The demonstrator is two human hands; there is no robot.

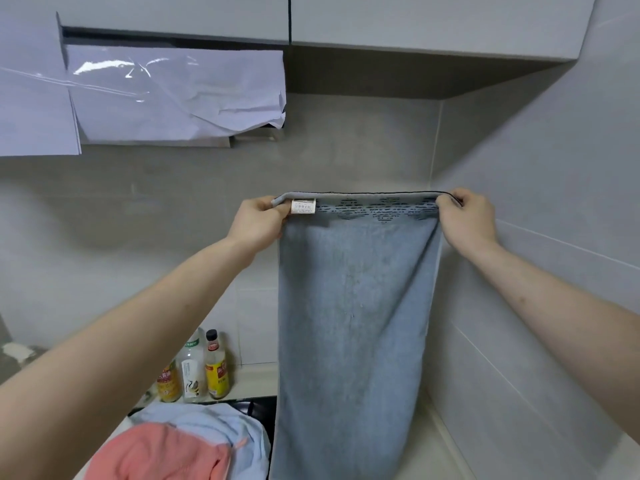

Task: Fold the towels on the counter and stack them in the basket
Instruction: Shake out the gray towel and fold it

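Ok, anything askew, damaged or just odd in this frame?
Yes: crumpled white paper under shiny clear film hangs over the unit below the upper cabinets, its lower right corner torn and curling. The blue towel, pinched at its top corners by the left hand and right hand, hangs straight.

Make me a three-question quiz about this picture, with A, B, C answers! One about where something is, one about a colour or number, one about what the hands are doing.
1. Where do the bottles stand?
A. by the back wall
B. in the cabinet
C. on the pink towel

2. How many bottles?
A. one
B. three
C. five

3. How is the blue towel held?
A. crumpled in one hand
B. lying flat
C. hanging, pinched at both top corners

Answers:
1 A, they stand on the counter against the wall.
2 B, three caps show.
3 C, left hand and right hand each pinch a corner.
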